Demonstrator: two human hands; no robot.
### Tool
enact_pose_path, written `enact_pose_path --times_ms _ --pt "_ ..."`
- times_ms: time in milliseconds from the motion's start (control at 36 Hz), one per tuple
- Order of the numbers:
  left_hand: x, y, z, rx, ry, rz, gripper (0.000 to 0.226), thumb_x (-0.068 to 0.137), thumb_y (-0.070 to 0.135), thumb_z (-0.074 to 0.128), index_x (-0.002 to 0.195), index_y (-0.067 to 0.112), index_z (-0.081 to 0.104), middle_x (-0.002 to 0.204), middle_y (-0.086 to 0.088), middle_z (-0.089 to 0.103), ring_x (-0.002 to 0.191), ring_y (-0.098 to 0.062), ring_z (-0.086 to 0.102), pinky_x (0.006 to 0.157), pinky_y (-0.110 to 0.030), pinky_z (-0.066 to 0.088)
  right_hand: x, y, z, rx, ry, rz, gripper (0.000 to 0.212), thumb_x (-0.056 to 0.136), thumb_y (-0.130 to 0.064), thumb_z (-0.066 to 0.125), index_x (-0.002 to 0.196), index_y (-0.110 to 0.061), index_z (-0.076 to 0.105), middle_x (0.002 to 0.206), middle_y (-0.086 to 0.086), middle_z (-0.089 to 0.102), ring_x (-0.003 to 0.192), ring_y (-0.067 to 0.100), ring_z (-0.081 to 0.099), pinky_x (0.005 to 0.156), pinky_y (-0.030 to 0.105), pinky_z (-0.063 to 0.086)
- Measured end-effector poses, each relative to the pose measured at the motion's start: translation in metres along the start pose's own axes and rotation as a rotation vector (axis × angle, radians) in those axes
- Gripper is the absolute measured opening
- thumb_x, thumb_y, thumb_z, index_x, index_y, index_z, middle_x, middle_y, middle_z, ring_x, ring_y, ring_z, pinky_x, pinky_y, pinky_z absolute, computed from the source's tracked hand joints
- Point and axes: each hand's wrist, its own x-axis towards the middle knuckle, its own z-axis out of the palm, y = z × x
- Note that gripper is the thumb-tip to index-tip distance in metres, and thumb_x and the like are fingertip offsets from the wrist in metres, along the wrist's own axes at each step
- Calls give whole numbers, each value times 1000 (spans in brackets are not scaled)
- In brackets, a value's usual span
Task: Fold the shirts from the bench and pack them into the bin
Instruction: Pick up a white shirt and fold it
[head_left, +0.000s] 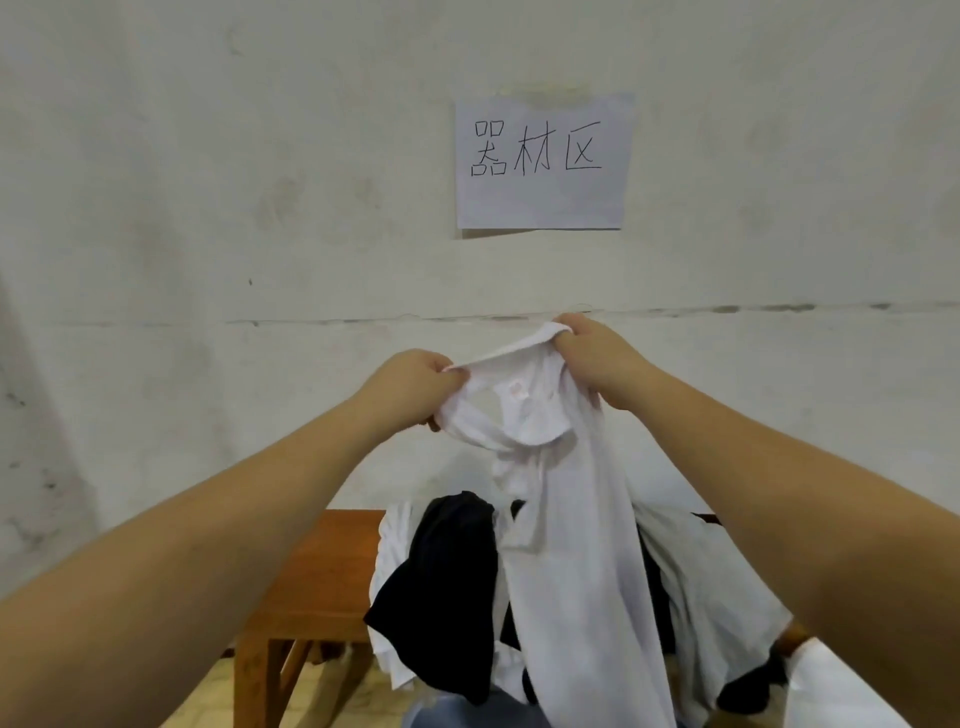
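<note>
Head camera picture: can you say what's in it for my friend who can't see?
Two bare hands, the left hand and the right hand, hold a white shirt up by its collar in front of a pale wall. Below, more white and black shirts lie heaped on a wooden bench, and a paper sign with handwritten characters hangs on the wall.

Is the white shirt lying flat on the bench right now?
No, both hands hold the white shirt up by its collar above the bench.

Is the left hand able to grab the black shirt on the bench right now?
Probably not yet. The left hand is busy gripping the white shirt, held up with the right hand. The black shirt lies uncovered below on the bench, so letting go would free the way.
</note>
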Motion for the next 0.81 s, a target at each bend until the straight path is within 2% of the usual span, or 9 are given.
enact_pose_path --times_ms 83,194,250,333,389,472,611,722,806 --pt "6 11 -11 -271 47 -109 24 90 23 56 72 7 59 56 -12 60 47 -22 55 56 -29 42 -4 4 2 -141 -30 -21 22 100 -22 37 103 -21 59 92 -8 58 84 15 54 65 26 39" --pt "9 29 -16 -550 89 -168 18 86 12 55 72 4 63 56 -13 59 43 -22 50 47 -24 37 -11 5 13 -286 -101 -94 21 98 -23 49 117 -20 56 109 -3 56 95 16 53 72 27 39" --pt "9 40 -16 -601 103 -168 16 87 9 54 74 3 62 52 -11 60 39 -19 53 42 -20 38 -14 4 20 -188 -86 -167 24 93 -21 58 117 -24 53 117 -4 51 98 12 52 75 24 40" --pt "11 53 -15 -615 103 -178 12 87 6 52 79 3 60 47 -8 61 37 -17 57 41 -17 40 -23 -9 29 212 -70 -124 8 91 -26 57 99 -24 55 101 0 60 86 12 57 76 32 49" --pt "14 61 -16 -596 107 -181 11 86 6 50 79 3 58 46 -10 61 37 -19 57 44 -19 39 -27 -16 33 452 -210 -60 27 94 -43 50 99 -19 62 96 6 65 85 14 62 83 39 50" --pt "14 67 -18 -532 105 -172 13 84 6 51 73 5 59 55 -14 62 38 -21 56 45 -21 39 -33 -20 37 406 -305 -80 42 97 -52 49 110 -16 65 99 0 72 92 15 67 89 36 53" --pt "8 60 -20 -536 58 -65 21 86 23 53 87 5 62 71 -6 73 53 -22 57 55 -25 39 -27 -24 26 532 -247 -23 21 99 -30 56 91 -13 65 62 -4 56 57 11 51 66 27 41" --pt "11 26 -4 -493 116 -132 40 95 50 45 93 12 58 89 -6 74 66 -22 59 65 -31 45 -20 -31 20 787 -235 54 21 102 -24 51 91 -10 62 58 -3 49 50 10 44 59 28 40" --pt "6 -17 24 -365 -21 -236 52 91 65 47 106 16 55 105 -4 64 86 -21 61 81 -36 51 -17 -35 18 814 -209 62 23 102 -25 50 88 -11 61 58 -3 50 51 11 44 59 27 40"
